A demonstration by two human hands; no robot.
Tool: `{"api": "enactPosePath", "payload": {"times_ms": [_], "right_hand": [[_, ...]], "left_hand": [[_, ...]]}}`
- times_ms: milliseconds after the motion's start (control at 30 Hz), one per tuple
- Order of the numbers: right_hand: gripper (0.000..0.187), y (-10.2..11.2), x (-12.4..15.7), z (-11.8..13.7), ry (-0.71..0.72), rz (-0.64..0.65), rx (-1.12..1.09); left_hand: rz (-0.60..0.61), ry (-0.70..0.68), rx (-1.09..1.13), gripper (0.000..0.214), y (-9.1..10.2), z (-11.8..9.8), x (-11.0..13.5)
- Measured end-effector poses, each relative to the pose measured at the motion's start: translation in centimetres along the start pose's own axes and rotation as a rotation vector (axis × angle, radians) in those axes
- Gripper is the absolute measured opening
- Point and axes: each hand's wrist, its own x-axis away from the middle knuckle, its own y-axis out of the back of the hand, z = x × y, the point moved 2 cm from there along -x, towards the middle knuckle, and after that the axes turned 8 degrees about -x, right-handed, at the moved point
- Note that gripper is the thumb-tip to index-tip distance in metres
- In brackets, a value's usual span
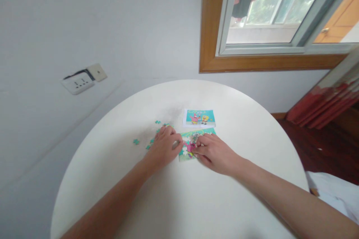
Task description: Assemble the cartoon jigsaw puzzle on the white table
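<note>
A partly assembled jigsaw puzzle (183,157) with a teal background and a pink cartoon figure lies flat on the round white table (179,201). White gaps show in its middle. My right hand (213,153) rests over its right part, fingertips pinched together at the pink figure on a jigsaw piece that they mostly cover. My left hand (165,143) is curled at the puzzle's left edge, its thumb tip touching or nearly touching that edge. Under and beside its fingers are loose teal jigsaw pieces (136,142); whether it grips one is hidden.
Behind the puzzle lies a reference picture (200,117) of two cartoon figures, on white paper. A wall with a socket (78,83) stands at the left, and a wood-framed window (209,63) is at the back right. A red and white curtain (322,101) hangs right of the table.
</note>
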Motion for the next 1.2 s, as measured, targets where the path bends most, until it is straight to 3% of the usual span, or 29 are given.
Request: {"api": "enactPosePath", "payload": {"times_ms": [300, 600, 933, 1200], "right_hand": [[0.025, 0.1, 0.0, 0.0, 0.001, 0.017, -0.004], [0.027, -0.1, 0.1, -0.1, 0.009, -0.011, -0.042], [0.026, -0.1, 0.1, -0.1, 0.005, -0.012, -0.051], [0.027, -0.2, 0.1, -0.2, 0.008, -0.037, -0.051]], "left_hand": [[-0.013, 0.036, -0.054, 0.009, 0.3, -0.1, 0.1], [-0.053, 0.024, 0.0, 0.01, 0.4, 1.7, -0.3], [-0.019, 0.039, -0.019, 0.014, -0.5, 0.7, -0.1], [-0.114, 0.044, -0.003, 0.012, 0.0, 1.5, -0.5]]}}
